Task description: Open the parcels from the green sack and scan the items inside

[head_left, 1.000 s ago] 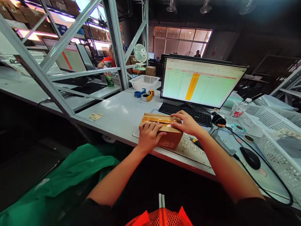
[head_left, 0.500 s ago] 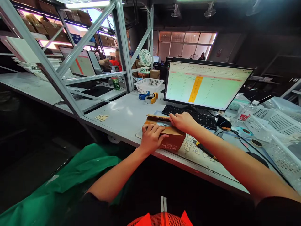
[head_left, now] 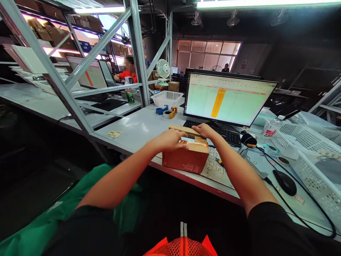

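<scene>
Probably light but stiff, best gripped by its sides, a brown rectangular cardboard box sits on a white desk, right hand pinching its far flap, left hand half-curled, hold unclear.

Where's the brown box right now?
In the head view it's near the middle: the brown box sits at the table's front edge, nearer you than the keyboard, with your left hand and right hand at its top.

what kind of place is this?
Likely a warehouse packing or unpacking area: shelved boxes at back left, tape dispensers on the worktop, and a part-open carton being handled.
</scene>
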### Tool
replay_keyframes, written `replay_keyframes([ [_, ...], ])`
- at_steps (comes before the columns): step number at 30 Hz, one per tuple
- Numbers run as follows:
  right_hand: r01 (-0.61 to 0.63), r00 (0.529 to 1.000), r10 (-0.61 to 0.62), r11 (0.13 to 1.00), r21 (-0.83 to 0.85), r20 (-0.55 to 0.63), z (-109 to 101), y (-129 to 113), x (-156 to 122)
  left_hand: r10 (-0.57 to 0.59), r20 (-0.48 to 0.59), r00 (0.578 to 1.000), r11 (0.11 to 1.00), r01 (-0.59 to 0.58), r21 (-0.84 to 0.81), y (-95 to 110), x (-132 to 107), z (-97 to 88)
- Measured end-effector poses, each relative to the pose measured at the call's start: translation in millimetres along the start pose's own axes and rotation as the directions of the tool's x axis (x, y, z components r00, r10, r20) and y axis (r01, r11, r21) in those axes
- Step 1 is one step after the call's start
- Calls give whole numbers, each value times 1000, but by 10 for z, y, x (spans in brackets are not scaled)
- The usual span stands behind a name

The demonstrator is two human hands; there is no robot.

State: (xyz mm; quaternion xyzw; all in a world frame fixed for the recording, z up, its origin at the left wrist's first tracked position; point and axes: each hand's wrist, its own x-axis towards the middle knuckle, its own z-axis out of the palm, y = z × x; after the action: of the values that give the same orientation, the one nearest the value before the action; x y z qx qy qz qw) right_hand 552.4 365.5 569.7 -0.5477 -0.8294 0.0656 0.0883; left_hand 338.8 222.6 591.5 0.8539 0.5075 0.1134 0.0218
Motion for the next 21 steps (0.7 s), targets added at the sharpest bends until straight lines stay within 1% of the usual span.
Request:
replay_keyframes([
  [1,-5,1000,5,1000,12,-11,7,9,4,-10,8,1000,999,9,38,65,5,-53],
  [2,-8,1000,9,1000,23,-27,14,16,5,-23,-22,999,995,25,98,155,-32,-63],
  [4,-11,998,14,999,50,-69,31,27,-1,-42,-106,994,971,65,231,366,-216,21],
  [5,-7,996,14,998,67,-90,43,31,-7,-47,-124,991,957,80,279,457,-338,87],
  [7,6,992,7,994,110,-124,76,36,-27,-48,-85,995,958,70,279,541,-551,181],
  [8,14,990,5,991,132,-141,95,34,-41,-43,-52,998,970,54,236,524,-604,182],
  [9,20,987,5,988,155,-160,113,28,-58,-34,-29,999,982,39,183,472,-605,148],
  [10,24,983,9,984,176,-184,130,18,-78,-23,-16,1000,990,25,141,397,-551,86],
  [11,25,976,18,980,198,-215,145,4,-102,-7,6,1000,993,7,118,313,-447,9],
  [12,24,967,33,975,219,-252,157,-14,-130,8,30,1000,992,-12,129,233,-306,-68],
  [14,23,936,74,962,271,-344,170,-43,-203,34,154,987,976,-66,208,132,25,-172],
  [16,39,891,120,941,337,-437,170,-36,-316,26,274,961,948,-111,297,131,313,-181],
  [17,54,867,143,925,376,-477,168,-8,-396,22,298,954,934,-126,335,152,416,-159],
  [18,72,843,168,906,417,-511,167,39,-496,28,300,954,921,-141,364,174,486,-131],
  [19,89,820,196,884,459,-538,173,105,-621,47,296,954,910,-163,382,185,525,-105],
  [21,121,782,254,834,539,-569,221,275,-944,104,267,958,904,-203,377,149,517,-90],
])
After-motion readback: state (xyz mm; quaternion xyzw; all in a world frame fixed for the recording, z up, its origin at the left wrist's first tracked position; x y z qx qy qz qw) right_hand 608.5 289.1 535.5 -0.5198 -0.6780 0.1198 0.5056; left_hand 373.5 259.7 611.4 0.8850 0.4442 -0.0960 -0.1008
